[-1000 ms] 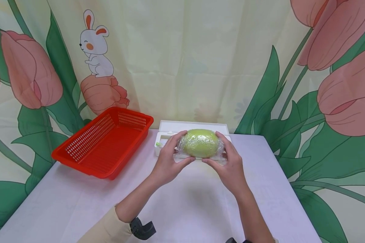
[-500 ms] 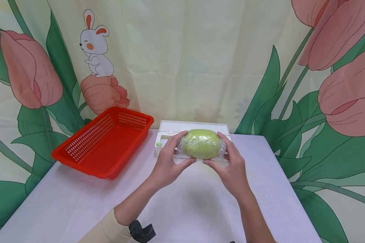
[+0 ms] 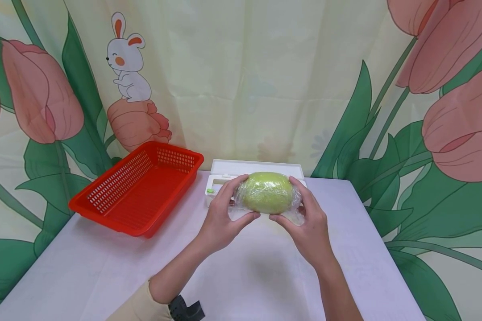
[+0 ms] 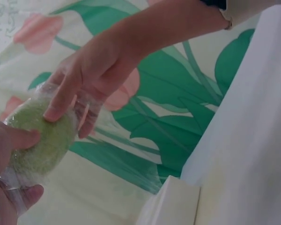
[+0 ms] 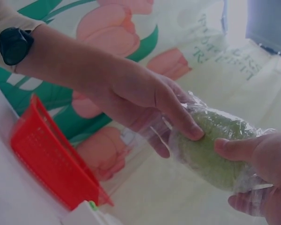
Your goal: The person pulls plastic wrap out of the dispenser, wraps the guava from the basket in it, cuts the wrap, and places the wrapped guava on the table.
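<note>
Both hands hold a smooth, oval, pale green fruit [image 3: 267, 192] wrapped in clear cling film [image 3: 296, 201]. It is raised off the table, as the wrist views show. My left hand [image 3: 222, 218] grips its left end, thumb along the near side and fingers behind. The right hand [image 3: 307, 225] has the other end in the same way, and the two thumbtips lie close together on the fruit. Loose film bunches at both ends, by the palms. Behind the fruit stands a white cling film dispenser box [image 3: 257, 167] with its lid up, partly hidden by fruit and hands.
A red plastic basket [image 3: 142, 229] with slotted sides stands at the left of the table [image 3: 257, 276]. A small green part [image 3: 210, 191] shows on the dispenser's left end. The curtain [image 3: 241, 89] printed with tulips and a rabbit hangs behind the table.
The wrapped fruit has come slightly down and nearer in the head view. The right hand has shifted a little right and down with it; both hands keep their grip.
</note>
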The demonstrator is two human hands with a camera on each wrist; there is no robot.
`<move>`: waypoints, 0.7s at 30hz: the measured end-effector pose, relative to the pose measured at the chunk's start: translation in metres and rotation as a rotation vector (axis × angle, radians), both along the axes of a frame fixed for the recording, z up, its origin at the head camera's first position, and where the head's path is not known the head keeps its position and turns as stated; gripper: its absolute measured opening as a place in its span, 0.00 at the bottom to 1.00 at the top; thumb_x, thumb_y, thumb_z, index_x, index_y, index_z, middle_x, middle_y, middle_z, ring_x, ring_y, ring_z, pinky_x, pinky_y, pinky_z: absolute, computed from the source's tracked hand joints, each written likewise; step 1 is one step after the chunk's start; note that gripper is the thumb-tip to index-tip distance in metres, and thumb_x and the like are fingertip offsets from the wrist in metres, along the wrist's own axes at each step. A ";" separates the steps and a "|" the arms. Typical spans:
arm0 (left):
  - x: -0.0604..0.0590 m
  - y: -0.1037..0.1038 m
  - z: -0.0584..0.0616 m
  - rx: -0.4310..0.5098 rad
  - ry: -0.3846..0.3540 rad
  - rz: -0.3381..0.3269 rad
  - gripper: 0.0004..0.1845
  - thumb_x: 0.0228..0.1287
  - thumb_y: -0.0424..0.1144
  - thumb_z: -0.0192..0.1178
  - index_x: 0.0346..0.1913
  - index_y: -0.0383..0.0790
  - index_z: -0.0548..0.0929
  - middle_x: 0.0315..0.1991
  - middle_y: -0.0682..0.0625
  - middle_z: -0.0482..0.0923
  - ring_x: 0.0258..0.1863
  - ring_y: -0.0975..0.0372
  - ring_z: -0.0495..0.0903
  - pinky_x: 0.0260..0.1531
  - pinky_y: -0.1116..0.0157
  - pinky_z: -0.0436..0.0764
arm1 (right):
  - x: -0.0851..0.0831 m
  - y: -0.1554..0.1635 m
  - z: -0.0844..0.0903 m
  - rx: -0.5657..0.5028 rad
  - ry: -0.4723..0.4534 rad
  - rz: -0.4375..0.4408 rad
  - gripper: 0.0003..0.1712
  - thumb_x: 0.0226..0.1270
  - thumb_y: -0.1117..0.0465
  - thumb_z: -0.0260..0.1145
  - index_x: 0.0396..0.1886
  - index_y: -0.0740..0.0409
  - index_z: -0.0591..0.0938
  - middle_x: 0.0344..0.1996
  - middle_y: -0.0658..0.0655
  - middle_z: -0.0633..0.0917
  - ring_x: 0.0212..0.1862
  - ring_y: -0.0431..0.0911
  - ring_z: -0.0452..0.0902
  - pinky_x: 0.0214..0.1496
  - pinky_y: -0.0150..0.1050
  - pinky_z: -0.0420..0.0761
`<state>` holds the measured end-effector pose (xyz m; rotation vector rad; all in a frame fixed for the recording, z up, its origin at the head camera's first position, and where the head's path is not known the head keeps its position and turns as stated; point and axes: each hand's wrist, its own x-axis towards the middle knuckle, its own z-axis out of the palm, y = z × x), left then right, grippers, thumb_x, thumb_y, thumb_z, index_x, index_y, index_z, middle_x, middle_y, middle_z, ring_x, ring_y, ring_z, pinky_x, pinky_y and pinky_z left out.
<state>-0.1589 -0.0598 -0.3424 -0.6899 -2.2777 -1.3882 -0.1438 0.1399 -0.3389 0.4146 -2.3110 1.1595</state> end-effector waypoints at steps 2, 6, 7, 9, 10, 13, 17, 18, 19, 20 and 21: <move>0.001 0.000 0.001 0.001 0.003 0.001 0.45 0.46 0.41 0.71 0.66 0.60 0.58 0.59 0.60 0.65 0.55 0.67 0.68 0.41 0.69 0.80 | 0.001 0.000 0.001 -0.002 0.008 0.002 0.51 0.42 0.56 0.76 0.67 0.36 0.60 0.57 0.46 0.73 0.54 0.39 0.70 0.47 0.22 0.75; 0.003 0.000 0.002 0.002 -0.001 0.004 0.44 0.46 0.41 0.71 0.66 0.60 0.58 0.59 0.60 0.66 0.55 0.67 0.68 0.41 0.69 0.80 | 0.004 0.000 0.002 0.003 0.013 0.005 0.51 0.42 0.56 0.76 0.67 0.37 0.60 0.58 0.47 0.73 0.54 0.39 0.70 0.47 0.23 0.76; 0.004 0.000 0.003 0.001 -0.002 0.005 0.44 0.46 0.41 0.71 0.66 0.60 0.58 0.59 0.60 0.66 0.55 0.67 0.68 0.41 0.69 0.80 | 0.005 0.000 0.003 0.006 0.012 0.006 0.51 0.42 0.56 0.76 0.67 0.38 0.60 0.58 0.48 0.72 0.54 0.39 0.70 0.47 0.23 0.75; 0.005 0.000 0.003 0.003 -0.002 0.006 0.44 0.46 0.41 0.71 0.66 0.60 0.58 0.59 0.61 0.65 0.55 0.67 0.68 0.42 0.69 0.80 | 0.006 0.000 0.003 0.011 0.011 0.009 0.52 0.42 0.56 0.76 0.67 0.38 0.60 0.58 0.48 0.72 0.54 0.39 0.70 0.47 0.21 0.75; 0.005 0.000 0.003 0.003 -0.002 0.006 0.44 0.46 0.41 0.71 0.66 0.60 0.58 0.59 0.61 0.65 0.55 0.67 0.68 0.42 0.69 0.80 | 0.007 0.000 0.003 0.012 0.012 0.012 0.52 0.42 0.56 0.76 0.67 0.38 0.59 0.58 0.48 0.72 0.54 0.39 0.70 0.47 0.21 0.74; 0.007 0.000 0.004 0.006 0.001 0.004 0.44 0.46 0.41 0.71 0.66 0.60 0.58 0.59 0.61 0.65 0.56 0.68 0.67 0.42 0.68 0.80 | 0.008 0.000 0.004 0.008 0.015 0.018 0.52 0.42 0.57 0.76 0.67 0.38 0.59 0.59 0.49 0.72 0.55 0.40 0.70 0.48 0.18 0.72; 0.008 0.000 0.005 0.003 0.016 0.000 0.44 0.46 0.41 0.71 0.66 0.60 0.58 0.60 0.61 0.65 0.56 0.68 0.67 0.41 0.68 0.80 | 0.010 0.000 0.005 0.004 0.019 0.019 0.53 0.41 0.58 0.77 0.67 0.38 0.59 0.59 0.49 0.71 0.56 0.40 0.70 0.49 0.18 0.72; 0.009 0.000 0.006 0.002 0.022 -0.001 0.44 0.46 0.41 0.71 0.66 0.59 0.58 0.60 0.60 0.65 0.56 0.67 0.67 0.40 0.67 0.80 | 0.011 0.000 0.005 0.004 0.020 0.017 0.53 0.41 0.58 0.77 0.67 0.38 0.60 0.59 0.49 0.71 0.56 0.40 0.70 0.49 0.19 0.72; 0.009 0.000 0.006 0.001 0.026 -0.001 0.44 0.46 0.41 0.71 0.66 0.59 0.58 0.60 0.60 0.65 0.56 0.67 0.67 0.40 0.67 0.80 | 0.011 0.000 0.005 0.005 0.022 0.016 0.53 0.41 0.58 0.77 0.67 0.38 0.60 0.59 0.49 0.71 0.56 0.41 0.70 0.50 0.19 0.72; 0.010 0.000 0.006 -0.001 0.030 0.000 0.44 0.46 0.41 0.71 0.66 0.59 0.58 0.60 0.60 0.65 0.55 0.67 0.67 0.40 0.67 0.80 | 0.012 0.000 0.006 0.005 0.024 0.015 0.53 0.41 0.58 0.77 0.67 0.38 0.60 0.60 0.49 0.71 0.56 0.41 0.70 0.50 0.19 0.72; 0.010 0.000 0.007 -0.003 0.035 -0.001 0.44 0.46 0.41 0.71 0.66 0.59 0.58 0.60 0.60 0.65 0.55 0.67 0.67 0.39 0.67 0.80 | 0.012 0.000 0.006 0.006 0.026 0.013 0.53 0.41 0.58 0.77 0.67 0.39 0.60 0.60 0.49 0.71 0.56 0.41 0.70 0.50 0.19 0.72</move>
